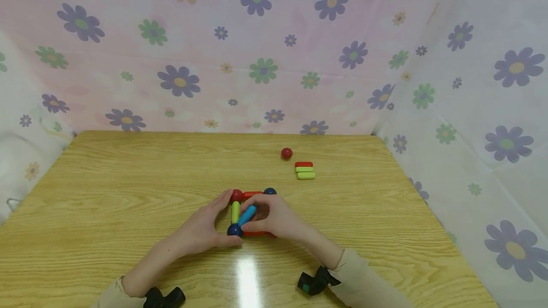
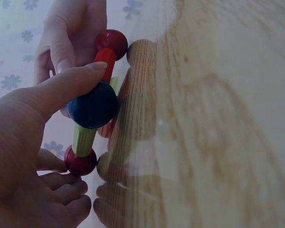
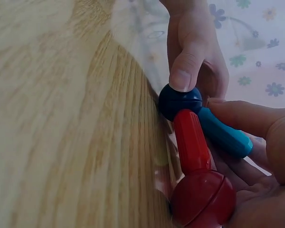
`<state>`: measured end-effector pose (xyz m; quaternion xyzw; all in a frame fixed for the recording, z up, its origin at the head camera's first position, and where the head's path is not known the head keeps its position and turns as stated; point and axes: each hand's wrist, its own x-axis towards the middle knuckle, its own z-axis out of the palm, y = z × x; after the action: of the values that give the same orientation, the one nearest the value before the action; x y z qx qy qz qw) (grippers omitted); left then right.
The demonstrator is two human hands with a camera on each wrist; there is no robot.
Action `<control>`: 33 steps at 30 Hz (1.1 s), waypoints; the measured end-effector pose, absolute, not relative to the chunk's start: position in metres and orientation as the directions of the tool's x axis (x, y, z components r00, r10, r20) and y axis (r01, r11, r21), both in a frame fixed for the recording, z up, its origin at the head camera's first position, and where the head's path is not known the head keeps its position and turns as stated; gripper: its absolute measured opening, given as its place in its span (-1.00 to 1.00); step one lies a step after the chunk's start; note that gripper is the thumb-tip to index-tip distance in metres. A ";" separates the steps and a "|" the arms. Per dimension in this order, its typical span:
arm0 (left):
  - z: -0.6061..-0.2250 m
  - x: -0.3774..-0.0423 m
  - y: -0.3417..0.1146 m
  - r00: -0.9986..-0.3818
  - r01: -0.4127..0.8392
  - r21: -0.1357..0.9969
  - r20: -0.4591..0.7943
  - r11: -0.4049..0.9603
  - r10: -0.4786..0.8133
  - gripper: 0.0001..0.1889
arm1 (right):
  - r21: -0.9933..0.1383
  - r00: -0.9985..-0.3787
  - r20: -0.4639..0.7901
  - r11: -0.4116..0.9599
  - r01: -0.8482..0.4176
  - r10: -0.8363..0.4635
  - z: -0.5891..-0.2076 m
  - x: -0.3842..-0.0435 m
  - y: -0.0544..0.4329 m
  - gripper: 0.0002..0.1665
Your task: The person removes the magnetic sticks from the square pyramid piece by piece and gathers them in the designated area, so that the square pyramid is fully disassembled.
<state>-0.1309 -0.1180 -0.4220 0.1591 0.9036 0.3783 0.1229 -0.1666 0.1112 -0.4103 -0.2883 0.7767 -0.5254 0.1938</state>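
Note:
A square frame of toy rods and balls lies on the table. My left hand [image 1: 199,232] holds its left side, thumb on the near dark blue ball [image 1: 233,231] and fingers at the far red ball [image 1: 236,196], with a lime rod [image 1: 235,213] between them. In my right hand [image 1: 282,217] a light blue rod [image 1: 247,215] is pinched, one end against the near blue ball, slanting upward. A red rod [image 3: 192,140] joins that ball to another red ball [image 3: 204,197]. At the far side a red rod [image 1: 252,195] reaches a second blue ball [image 1: 270,191]. My right hand hides the frame's right side.
Beyond the frame, a loose red ball [image 1: 287,153] sits on the wooden table [image 1: 150,170]. Close by lie a red rod [image 1: 304,164] and two lime rods [image 1: 306,175] side by side. Flowered cloth [image 1: 257,94] hangs behind and to the sides of the table.

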 end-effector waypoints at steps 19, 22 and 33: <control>-0.419 -0.132 -0.118 -0.918 0.183 0.727 -0.115 0.662 0.379 0.27 | -0.865 -0.764 0.000 0.384 -0.324 -0.646 -0.415 -0.165 0.108 -0.78; -0.419 -0.132 -0.118 -0.918 0.186 0.725 -0.113 0.663 0.381 0.27 | -0.856 -0.769 -0.002 0.399 -0.329 -0.639 -0.413 -0.164 0.107 -0.78; -0.420 -0.132 -0.118 -0.915 0.201 0.726 -0.101 0.657 0.391 0.28 | -0.844 -0.761 0.030 0.391 -0.366 -0.648 -0.411 -0.162 0.107 -0.80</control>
<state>-0.1317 -0.1184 -0.4197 0.1641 0.9016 0.3801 0.1251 -0.1615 0.1069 -0.4110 -0.3096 0.8195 -0.4570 0.1542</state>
